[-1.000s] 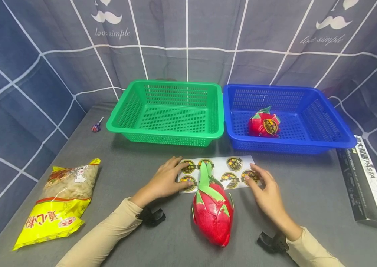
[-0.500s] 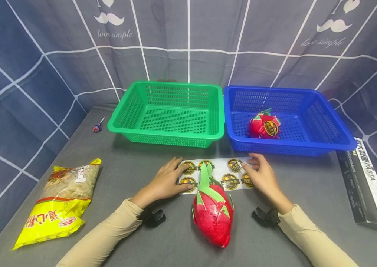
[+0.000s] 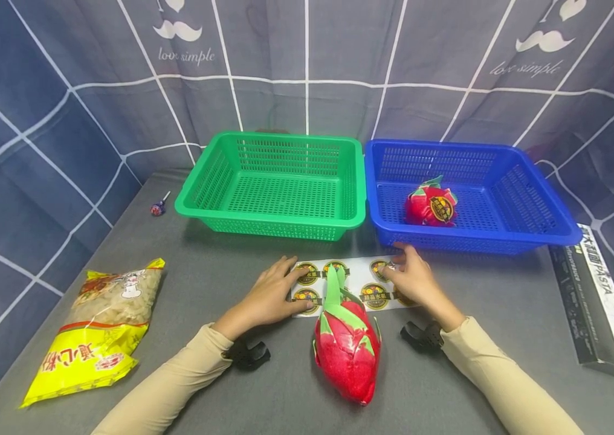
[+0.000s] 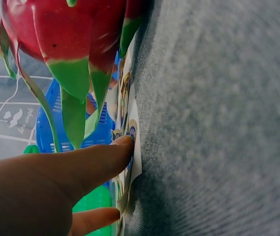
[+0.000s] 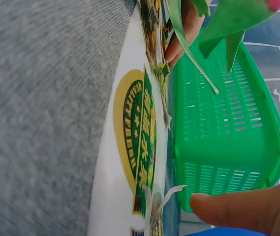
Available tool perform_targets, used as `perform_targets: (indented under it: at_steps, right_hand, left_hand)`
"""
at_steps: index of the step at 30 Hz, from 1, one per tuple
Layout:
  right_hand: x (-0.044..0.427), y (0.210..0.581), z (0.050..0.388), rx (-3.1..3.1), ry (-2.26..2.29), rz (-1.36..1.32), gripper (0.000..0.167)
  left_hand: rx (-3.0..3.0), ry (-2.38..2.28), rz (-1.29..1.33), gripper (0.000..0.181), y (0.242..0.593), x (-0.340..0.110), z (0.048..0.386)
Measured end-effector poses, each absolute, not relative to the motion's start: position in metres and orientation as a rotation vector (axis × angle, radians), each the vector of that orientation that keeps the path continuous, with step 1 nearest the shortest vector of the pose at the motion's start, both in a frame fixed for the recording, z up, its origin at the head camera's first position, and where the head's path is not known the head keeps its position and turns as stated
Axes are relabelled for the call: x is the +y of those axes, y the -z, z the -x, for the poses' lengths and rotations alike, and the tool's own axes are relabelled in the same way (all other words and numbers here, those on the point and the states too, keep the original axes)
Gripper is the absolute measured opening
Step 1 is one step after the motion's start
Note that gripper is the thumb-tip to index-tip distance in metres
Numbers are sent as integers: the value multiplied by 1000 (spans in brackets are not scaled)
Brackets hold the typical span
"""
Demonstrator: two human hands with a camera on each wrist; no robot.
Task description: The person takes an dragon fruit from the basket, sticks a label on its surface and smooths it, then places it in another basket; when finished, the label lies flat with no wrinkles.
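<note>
A white sheet of round gold-and-black fruit stickers lies flat on the grey table. My left hand rests on its left end, thumb and fingers spread apart. At the sheet's upper right corner is my right hand, its thumb at a round sticker and its index finger apart from the thumb. In the right wrist view, a lifted sticker edge curls up close to the thumb tip. A red toy dragon fruit with green leaves lies between the hands, its leaves overlapping the sheet.
Behind stand a green basket and a blue basket; the blue one holds another dragon fruit bearing a sticker. At left are a yellow pasta bag and a lollipop. A black-and-white pasta box lies right.
My right hand has moved left and slightly away from me, from the sheet's right end to the upper right sticker. The left hand and dragon fruit have stayed in place.
</note>
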State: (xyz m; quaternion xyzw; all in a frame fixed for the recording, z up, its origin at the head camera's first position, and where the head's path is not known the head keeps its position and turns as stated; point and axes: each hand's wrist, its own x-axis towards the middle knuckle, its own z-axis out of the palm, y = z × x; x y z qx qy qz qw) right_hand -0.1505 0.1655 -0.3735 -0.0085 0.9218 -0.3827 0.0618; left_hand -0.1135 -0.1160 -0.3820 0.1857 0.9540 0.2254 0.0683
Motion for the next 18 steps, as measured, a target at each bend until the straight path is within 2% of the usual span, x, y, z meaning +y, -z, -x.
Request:
perform_targets:
  at_steps: [10,18]
  right_hand:
    - [164,376,150,2798,1169,4,62]
    - [166,381,150,2898,1161,74,49]
  left_hand:
    - [2876,-686,-564,66,380,-116,112]
    - [2879,-686,-563,66,381,-115,112]
